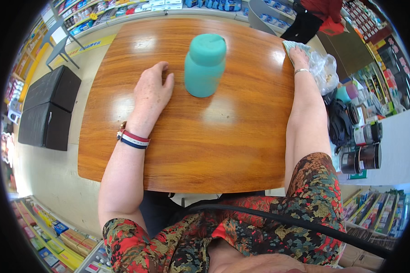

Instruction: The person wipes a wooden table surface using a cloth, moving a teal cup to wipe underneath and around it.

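A turquoise bottle with a rounded lid stands upright near the far middle of the wooden table. Just left of it, my left hand rests on the tabletop, thumb and forefinger apart, holding nothing and not touching the bottle. The striped band of a watch circles that wrist. At the table's far right corner, my right hand is on a folded pale patterned cloth, fingers bent over it. Part of the cloth is hidden under the hand.
A crumpled clear plastic bag lies beside my right wrist. Past the right edge, a white surface carries dark jars and a black bag. Black padded stools stand left; a grey chair is at the far edge. Stocked shelves surround.
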A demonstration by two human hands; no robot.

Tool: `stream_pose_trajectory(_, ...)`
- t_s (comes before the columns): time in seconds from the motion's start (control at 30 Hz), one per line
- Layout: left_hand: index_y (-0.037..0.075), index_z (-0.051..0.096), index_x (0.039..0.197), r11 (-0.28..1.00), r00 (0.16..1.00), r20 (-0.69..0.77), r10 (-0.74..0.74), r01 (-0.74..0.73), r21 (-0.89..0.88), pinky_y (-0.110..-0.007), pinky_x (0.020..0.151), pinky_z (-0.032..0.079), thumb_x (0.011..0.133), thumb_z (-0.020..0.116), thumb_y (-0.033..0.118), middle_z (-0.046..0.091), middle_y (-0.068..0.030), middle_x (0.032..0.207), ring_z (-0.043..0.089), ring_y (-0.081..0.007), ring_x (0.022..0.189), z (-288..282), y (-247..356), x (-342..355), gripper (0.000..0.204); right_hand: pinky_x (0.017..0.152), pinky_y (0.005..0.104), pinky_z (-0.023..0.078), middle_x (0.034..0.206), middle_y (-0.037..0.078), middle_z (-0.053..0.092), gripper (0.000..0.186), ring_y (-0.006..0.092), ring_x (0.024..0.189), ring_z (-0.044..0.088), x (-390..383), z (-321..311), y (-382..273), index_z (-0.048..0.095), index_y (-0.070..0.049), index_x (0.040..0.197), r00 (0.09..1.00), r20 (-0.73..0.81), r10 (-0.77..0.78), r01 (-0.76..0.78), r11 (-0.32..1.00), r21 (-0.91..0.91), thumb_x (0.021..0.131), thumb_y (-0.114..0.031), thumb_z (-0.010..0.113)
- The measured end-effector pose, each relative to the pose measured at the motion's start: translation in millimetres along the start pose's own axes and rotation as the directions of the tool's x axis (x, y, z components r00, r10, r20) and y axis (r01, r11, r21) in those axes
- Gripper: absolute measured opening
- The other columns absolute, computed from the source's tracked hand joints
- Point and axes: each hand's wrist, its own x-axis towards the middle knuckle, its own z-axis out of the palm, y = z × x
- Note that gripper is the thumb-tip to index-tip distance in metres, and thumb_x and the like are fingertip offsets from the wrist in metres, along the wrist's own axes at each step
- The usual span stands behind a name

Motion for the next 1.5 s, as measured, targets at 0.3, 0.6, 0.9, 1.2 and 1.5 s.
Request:
stream_pose_trajectory(0.3, 0.003, 0.062, 0.111, 0.999, 1.000, -0.004, 0.022, -0.022, 0.032, -0.039, 0.084, 0.050, 0.088, 0.058, 0.020, 0.066, -0.0153, 0.105, 0.062, -0.0302, 0.099, -0.5, 11.7, -0.7, 0.029, 0.109, 0.0408, 0.035, 0.141, 0.009, 0.046, 0.047, 0.0296, 0.130, 0.042, -100.4, -27.8, -235.9, 0.048, -0.013, 0.134, 0.673, 0.037, -0.739, 0.725, 0.669, 0.165, 0.096, -0.038, 0.040)
stream_pose_trajectory(0.6, 0.004, 0.065, 0.108, 0.997, 0.996, -0.040, 0.080, -0.081, -0.018, -0.036, 0.080, 0.051, 0.089, 0.058, 0.022, 0.068, -0.0157, 0.099, 0.066, -0.0284, 0.092, 4.5, -16.3, 6.4, 0.027, 0.112, 0.0393, 0.029, 0.146, 0.006, 0.040, 0.046, 0.0259, 0.134, 0.037, -89.6, -11.0, -187.7, 0.044, -0.020, 0.139, 0.572, -0.065, -0.818, 0.819, 0.574, -0.015, 0.097, -0.030, 0.025)
stream_pose_trajectory(0.9, 0.005, 0.065, 0.109, 0.998, 0.999, -0.018, 0.043, -0.044, -0.046, -0.037, 0.082, 0.051, 0.088, 0.057, 0.026, 0.069, -0.0161, 0.099, 0.066, -0.0290, 0.096, 5.9, -14.7, 12.2, 0.031, 0.108, 0.0421, 0.033, 0.143, 0.010, 0.042, 0.045, 0.0311, 0.129, 0.040, -120.8, -25.5, -1.5, 0.042, -0.018, 0.140, 0.609, -0.221, -0.761, 0.782, 0.624, 0.007, 0.097, -0.029, 0.032)
stream_pose_trajectory(1.2, 0.007, 0.067, 0.109, 0.995, 0.964, -0.254, 0.077, -0.091, -0.043, -0.036, 0.085, 0.050, 0.088, 0.056, 0.027, 0.069, -0.0147, 0.102, 0.066, -0.0277, 0.098, 2.2, -31.7, 26.3, 0.031, 0.110, 0.0443, 0.031, 0.143, 0.009, 0.040, 0.045, 0.0320, 0.132, 0.036, -341.9, -98.1, -38.6, 0.045, -0.018, 0.137, 0.188, -0.204, -0.961, 0.982, 0.183, 0.042, 0.093, -0.027, 0.044)
stream_pose_trajectory(1.5, 0.004, 0.068, 0.106, 0.972, 0.862, -0.503, 0.060, -0.166, -0.169, -0.025, 0.077, 0.050, 0.090, 0.059, 0.019, 0.071, -0.0069, 0.093, 0.066, -0.0128, 0.085, -32.7, -82.8, 3.1, 0.023, 0.109, 0.0401, 0.034, 0.136, 0.009, 0.050, 0.042, 0.0226, 0.128, 0.044, -372.9, -120.7, -73.6, 0.051, -0.012, 0.133, 0.336, -0.264, -0.904, 0.533, -0.049, 0.845, 0.095, -0.030, 0.049)
